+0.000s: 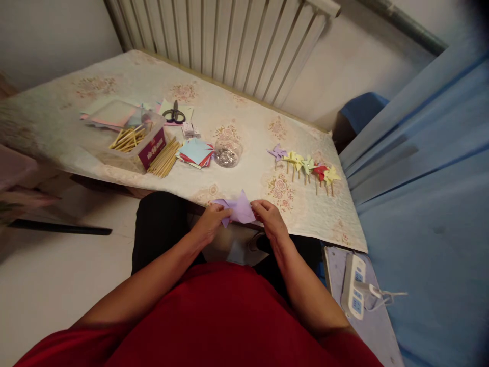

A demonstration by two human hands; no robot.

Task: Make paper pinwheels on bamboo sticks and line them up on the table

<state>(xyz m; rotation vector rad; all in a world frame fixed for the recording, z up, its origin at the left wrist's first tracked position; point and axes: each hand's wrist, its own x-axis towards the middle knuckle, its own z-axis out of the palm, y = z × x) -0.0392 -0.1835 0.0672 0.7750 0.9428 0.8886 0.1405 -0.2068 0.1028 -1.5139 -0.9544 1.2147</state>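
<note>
1. From here, the purple paper [243,210] looks light and easily creased; corners seem the safest hold.
2. It's at the table's [252,176] near edge, long axis roughly along it, one tip toward the far edge.
3. Left hand [213,220] pinches one end; right hand's [268,216] fingertips nearly meet opposite, grip unclear.

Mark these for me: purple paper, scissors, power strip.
Purple paper [241,209]: head view, on the middle of its folded sheet.
Scissors [174,112]: head view, near the pivot, between blades and handles.
Power strip [351,285]: head view, on its white casing.
</note>
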